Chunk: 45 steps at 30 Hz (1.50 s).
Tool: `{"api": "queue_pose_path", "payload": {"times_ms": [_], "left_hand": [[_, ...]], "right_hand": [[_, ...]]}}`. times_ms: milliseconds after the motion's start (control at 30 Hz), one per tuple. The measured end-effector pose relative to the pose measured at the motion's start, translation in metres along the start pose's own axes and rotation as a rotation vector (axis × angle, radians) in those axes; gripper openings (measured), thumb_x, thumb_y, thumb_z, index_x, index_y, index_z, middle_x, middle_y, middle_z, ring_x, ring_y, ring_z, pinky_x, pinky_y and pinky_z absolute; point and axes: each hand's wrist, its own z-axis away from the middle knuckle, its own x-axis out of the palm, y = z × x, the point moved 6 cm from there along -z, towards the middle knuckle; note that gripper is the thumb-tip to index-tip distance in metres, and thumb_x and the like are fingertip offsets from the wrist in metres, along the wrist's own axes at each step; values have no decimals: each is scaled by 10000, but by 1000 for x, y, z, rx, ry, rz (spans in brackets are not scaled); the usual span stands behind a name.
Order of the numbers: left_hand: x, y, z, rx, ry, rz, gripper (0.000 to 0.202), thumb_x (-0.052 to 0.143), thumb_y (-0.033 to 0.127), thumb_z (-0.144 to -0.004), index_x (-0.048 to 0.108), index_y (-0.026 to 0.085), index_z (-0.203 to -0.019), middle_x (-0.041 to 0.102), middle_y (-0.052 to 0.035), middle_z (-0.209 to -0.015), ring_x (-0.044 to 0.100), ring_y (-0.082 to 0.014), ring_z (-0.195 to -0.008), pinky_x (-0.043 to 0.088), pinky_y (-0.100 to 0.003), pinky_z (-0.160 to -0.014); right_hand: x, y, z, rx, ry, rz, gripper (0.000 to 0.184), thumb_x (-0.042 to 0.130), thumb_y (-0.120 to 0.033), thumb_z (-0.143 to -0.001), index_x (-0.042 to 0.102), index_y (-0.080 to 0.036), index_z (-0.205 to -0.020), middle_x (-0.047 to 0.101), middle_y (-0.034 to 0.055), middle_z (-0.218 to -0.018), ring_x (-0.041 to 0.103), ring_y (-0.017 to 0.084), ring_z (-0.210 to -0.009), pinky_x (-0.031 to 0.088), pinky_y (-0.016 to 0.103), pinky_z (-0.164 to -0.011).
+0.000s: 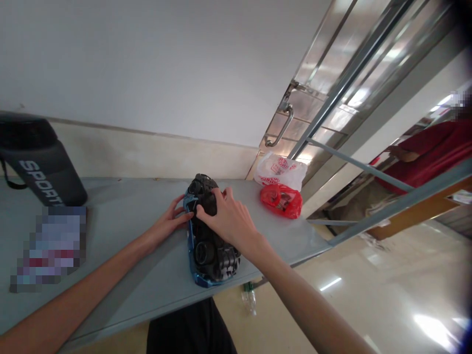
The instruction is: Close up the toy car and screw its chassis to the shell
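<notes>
The toy car (pixel 214 241) lies on the grey tabletop (pixel 121 209), directly in front of the wearer, with its near end close to the front edge. Its long axis runs from the wall (pixel 147 59) side toward the wearer, roughly square to the wall, with the near end angled slightly to the right. The dark side, apparently the underside, faces up; a round, wheel-like part (pixel 204 253) shows toward the near end. Blue bodywork (pixel 191 241) is visible along the left flank and around the near end. Which end is the front cannot be determined.

The left hand (pixel 176 216) grasps the left flank toward the far end: the thumb lies over the upper edge and the fingers extend along the blue side. The right hand (pixel 234 221) is positioned over the far half, with thumb and bent fingers against the dark upper face. Whether these fingers pinch a part or only press on it cannot be told.

A red plastic bag (pixel 282 200) rests to the right of the car, in front of a white plastic bag (pixel 280 169). A black bottle (pixel 40 157) marked "SPORT" stands at the far left, with a pixelated item (pixel 51 250) nearer the wearer.
</notes>
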Motion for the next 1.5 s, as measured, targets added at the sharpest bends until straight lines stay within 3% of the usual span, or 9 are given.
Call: {"api": "queue_pose_path", "payload": {"times_ms": [400,700,800,900,1000,1133,1233,1333,1500], "left_hand": [[-4,-4,-1,18,-17,-39,801,724,390,-816,343,344,-1519,660,-83,-1289,648,-301,-1239,482,-496,-1079],[-6,-7,-4,-32,-19,-26,768,710,395,-833,346,351,-1509,643,-86,-1372,634,-294,-1265,462,-463,-1104],[-4,-5,-2,-48,-12,6,699,667,410,-866,378,330,-1497,663,-86,-1356,614,-298,-1287,449,-478,-1109],[-1,-3,-1,-64,-8,8,728,690,394,-855,363,335,-1503,646,-83,-1392,596,-295,-1310,436,-477,-1123],[2,-1,-1,-82,-11,-4,767,723,361,-832,353,345,-1504,630,-74,-1424,588,-284,-1324,425,-458,-1142],[1,-1,-3,-101,9,-2,789,721,324,-829,335,329,-1518,585,-84,-1485,577,-287,-1342,439,-452,-1138],[-3,-3,-6,-106,14,-49,795,731,327,-821,344,332,-1516,593,-93,-1474,601,-295,-1315,462,-464,-1118],[-4,-3,-7,-108,-1,-74,772,735,335,-822,371,332,-1503,637,-87,-1416,620,-290,-1291,463,-462,-1120],[-6,-3,-7,-112,-7,-66,792,736,337,-820,356,348,-1515,651,-70,-1402,630,-291,-1279,468,-463,-1121]], "right_hand": [[24,-13,-1,-17,-50,161,551,456,-631,-928,562,-173,-1216,565,151,-1170,689,258,-806,528,353,-679],[39,-13,-1,-23,-65,186,709,404,-691,-942,506,-130,-1363,577,191,-1195,656,301,-939,534,388,-738],[33,-6,4,-19,-76,136,641,387,-670,-969,531,-177,-1353,585,171,-1212,649,306,-988,530,384,-744],[23,11,20,-47,-49,26,514,376,-588,-1010,533,-249,-1363,600,131,-1242,633,296,-1075,516,368,-785],[21,57,45,48,4,-108,403,397,-472,-1026,527,-279,-1355,627,92,-1228,665,231,-987,492,322,-765],[41,130,79,176,29,-221,180,479,-325,-985,636,-243,-1016,667,25,-934,652,179,-808,454,280,-694],[57,159,91,181,35,-294,133,514,-273,-961,639,-237,-931,652,10,-881,639,170,-795,452,276,-706],[61,159,86,144,74,-308,128,525,-242,-959,650,-235,-938,651,16,-890,633,177,-841,458,291,-772],[66,129,56,-6,13,-297,108,570,-243,-963,677,-238,-975,656,29,-914,622,190,-891,464,302,-828]]}}
